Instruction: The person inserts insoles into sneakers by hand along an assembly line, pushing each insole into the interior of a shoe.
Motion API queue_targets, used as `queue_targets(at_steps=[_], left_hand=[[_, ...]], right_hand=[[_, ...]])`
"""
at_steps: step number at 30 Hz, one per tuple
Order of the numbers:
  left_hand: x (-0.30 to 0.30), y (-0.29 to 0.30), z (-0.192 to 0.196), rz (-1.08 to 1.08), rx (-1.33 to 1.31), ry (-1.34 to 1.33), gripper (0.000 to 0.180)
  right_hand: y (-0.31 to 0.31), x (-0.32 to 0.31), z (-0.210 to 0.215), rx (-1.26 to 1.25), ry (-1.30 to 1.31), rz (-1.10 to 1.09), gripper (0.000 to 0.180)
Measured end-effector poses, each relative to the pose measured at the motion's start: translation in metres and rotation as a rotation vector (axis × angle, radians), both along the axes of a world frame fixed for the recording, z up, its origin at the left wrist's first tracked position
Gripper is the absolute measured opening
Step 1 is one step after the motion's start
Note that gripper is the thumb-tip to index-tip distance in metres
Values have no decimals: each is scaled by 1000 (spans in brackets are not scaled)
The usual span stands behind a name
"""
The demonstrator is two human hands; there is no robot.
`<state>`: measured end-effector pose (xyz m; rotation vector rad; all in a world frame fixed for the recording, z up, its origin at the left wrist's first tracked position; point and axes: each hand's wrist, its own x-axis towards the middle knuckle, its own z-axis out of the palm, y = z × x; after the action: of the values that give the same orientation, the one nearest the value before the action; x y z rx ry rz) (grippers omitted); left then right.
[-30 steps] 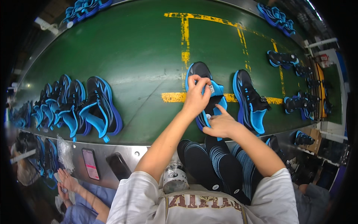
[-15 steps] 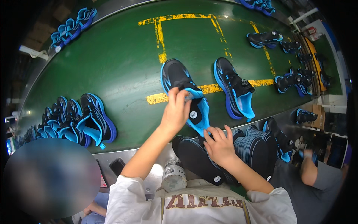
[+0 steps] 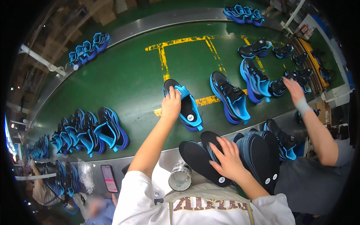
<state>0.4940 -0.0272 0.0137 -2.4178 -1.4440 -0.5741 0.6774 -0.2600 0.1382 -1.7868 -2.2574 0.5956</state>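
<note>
Left hand (image 3: 171, 104) closes on a black-and-blue sneaker (image 3: 183, 104) on the green surface (image 3: 123, 78). Right hand (image 3: 227, 158) rests open-fingered on stacked black insoles (image 3: 202, 159).

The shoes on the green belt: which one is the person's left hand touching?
The left hand rests on the black and blue shoe lying alone beside the yellow line, left of two similar shoes. The others lie untouched by this person.

The black-and-blue sports shoe (image 3: 183, 105) lies on the green conveyor belt (image 3: 127, 78); another shoe (image 3: 229, 97) lies right of it, the stack of black insoles (image 3: 210, 159) nearer, apparently on the lap.
</note>
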Motion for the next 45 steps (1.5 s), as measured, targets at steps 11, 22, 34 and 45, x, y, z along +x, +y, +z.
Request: queue_targets(at_steps=[11, 22, 34, 45], left_hand=[[8, 15, 74, -332, -222, 503, 15], [22, 28, 149, -198, -876, -1614, 12], [199, -33, 34, -147, -683, -813, 61], [128, 9, 41, 81, -473, -1200, 40]], right_hand=[[-135, 48, -29, -79, 45, -510, 52], [-140, 60, -38, -21, 27, -625, 48], [-130, 66, -22, 88, 471, -556, 26], [38, 143, 87, -2, 694, -447, 10]])
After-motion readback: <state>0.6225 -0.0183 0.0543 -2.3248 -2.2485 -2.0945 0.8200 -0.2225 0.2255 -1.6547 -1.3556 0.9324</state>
